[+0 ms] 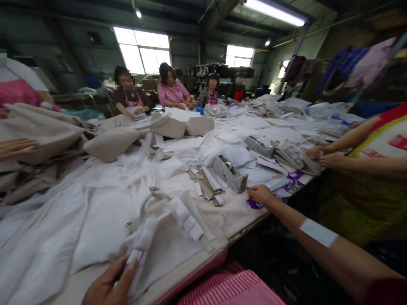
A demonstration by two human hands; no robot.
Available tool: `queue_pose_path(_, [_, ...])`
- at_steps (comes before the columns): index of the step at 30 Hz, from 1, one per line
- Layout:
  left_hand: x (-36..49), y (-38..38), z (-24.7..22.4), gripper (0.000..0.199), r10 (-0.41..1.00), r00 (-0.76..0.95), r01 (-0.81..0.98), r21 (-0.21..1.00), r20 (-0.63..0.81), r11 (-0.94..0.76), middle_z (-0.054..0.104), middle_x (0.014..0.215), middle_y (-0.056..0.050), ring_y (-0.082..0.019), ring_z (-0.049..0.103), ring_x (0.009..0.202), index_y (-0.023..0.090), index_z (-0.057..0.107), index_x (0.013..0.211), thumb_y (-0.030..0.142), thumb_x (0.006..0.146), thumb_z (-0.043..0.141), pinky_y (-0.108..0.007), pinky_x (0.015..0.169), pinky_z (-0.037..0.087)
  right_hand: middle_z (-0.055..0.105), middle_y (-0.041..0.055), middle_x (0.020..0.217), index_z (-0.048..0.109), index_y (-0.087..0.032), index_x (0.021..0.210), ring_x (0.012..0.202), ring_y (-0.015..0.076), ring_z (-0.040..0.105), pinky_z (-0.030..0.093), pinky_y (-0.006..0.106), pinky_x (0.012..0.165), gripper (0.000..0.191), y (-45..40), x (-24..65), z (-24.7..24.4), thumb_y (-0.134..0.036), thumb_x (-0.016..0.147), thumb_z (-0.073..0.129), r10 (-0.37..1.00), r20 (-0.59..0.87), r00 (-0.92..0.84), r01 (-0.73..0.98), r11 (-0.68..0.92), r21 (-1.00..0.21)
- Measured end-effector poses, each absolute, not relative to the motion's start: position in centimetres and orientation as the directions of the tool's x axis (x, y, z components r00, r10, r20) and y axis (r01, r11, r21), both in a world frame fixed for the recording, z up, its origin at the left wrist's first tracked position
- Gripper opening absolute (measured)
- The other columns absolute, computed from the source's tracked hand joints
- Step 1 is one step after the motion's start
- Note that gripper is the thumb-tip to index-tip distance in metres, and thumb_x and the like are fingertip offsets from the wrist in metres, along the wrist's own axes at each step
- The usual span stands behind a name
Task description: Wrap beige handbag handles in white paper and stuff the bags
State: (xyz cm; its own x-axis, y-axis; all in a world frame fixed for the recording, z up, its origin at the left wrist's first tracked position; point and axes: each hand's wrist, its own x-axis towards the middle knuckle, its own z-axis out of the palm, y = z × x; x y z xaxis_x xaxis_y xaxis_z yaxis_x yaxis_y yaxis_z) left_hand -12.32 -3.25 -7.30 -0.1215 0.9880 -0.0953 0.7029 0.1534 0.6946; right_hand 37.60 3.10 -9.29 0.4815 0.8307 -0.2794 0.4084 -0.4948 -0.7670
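Note:
A pale beige bag (219, 245) lies at the table's near edge, with white sheeting over it. Its strap is wrapped in white padding (141, 243), and my left hand (112, 281) pinches the lower end of that wrapped strap between thumb and fingers. A second wrapped section (184, 218) rests on the bag's right side. My right hand (260, 195) reaches out to the cutter end of a grey tape dispenser (227, 171). Its fingertips are pinched together there; whatever is between them is too small to make out. A white patch (318, 233) is on my right forearm.
Cardboard strips and white pieces (210, 184) lie left of the dispenser. Another dispenser (259, 146) stands farther back. White sheets and beige bags (111, 142) cover much of the table. At right, a co-worker's hands (327, 156) handle a beige item; several people work along the far side.

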Motion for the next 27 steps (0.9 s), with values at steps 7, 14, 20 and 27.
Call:
queue_pose_path(7, [-9.6,-4.5,-4.4,0.031,1.000,-0.028,0.693,0.721,-0.008,0.025,0.071,0.084,-0.004,-0.021,0.063,0.081,0.017,0.072,0.091,0.040,0.087,0.051,-0.031,0.074,0.047,0.069,0.0056,0.072,0.073,-0.015,0.086,0.057,0.0116,0.052,0.040,0.023,0.052,0.032,1.9,24.3,-1.7,-0.045,0.076,0.069,0.969,-0.163,-0.187,0.298,-0.102,-0.949])
queue_pose_path(14, [-9.4,-5.6,-4.6,0.025,0.992,-0.034,0.757,0.652,0.120,-0.053,0.068,0.082,-0.005,-0.019,0.058,0.080,0.017,0.070,0.085,0.032,0.090,0.050,-0.030,0.073,0.041,0.063,0.0009,0.057,0.066,-0.015,0.062,0.045,0.0067,0.045,0.032,0.019,0.042,0.020,0.1,7.6,-1.1,-0.027,0.077,0.064,0.803,-0.300,-0.515,0.248,-0.195,-0.949])
queue_pose_path(20, [-9.5,-5.9,-5.0,0.023,0.977,-0.027,0.818,0.567,0.213,-0.101,0.066,0.079,-0.007,-0.021,0.056,0.079,0.016,0.068,0.081,0.028,0.091,0.050,-0.033,0.076,0.039,0.059,0.0002,0.049,0.062,-0.014,0.055,0.038,0.0058,0.043,0.026,0.018,0.035,0.026,0.4,5.5,-3.1,-0.025,0.078,0.065,0.811,-0.444,-0.380,0.381,-0.300,-0.874])
queue_pose_path(27, [-9.4,-6.1,-5.2,0.018,0.959,0.013,0.895,0.424,0.285,-0.138,0.064,0.078,-0.008,-0.023,0.054,0.079,0.017,0.064,0.077,0.024,0.088,0.052,-0.037,0.076,0.038,0.058,-0.0011,0.052,0.060,-0.014,0.063,0.038,0.0055,0.044,0.028,0.016,0.032,0.025,-0.4,5.3,-3.7,-0.031,0.080,0.067,0.790,-0.512,-0.338,0.284,-0.433,-0.855])
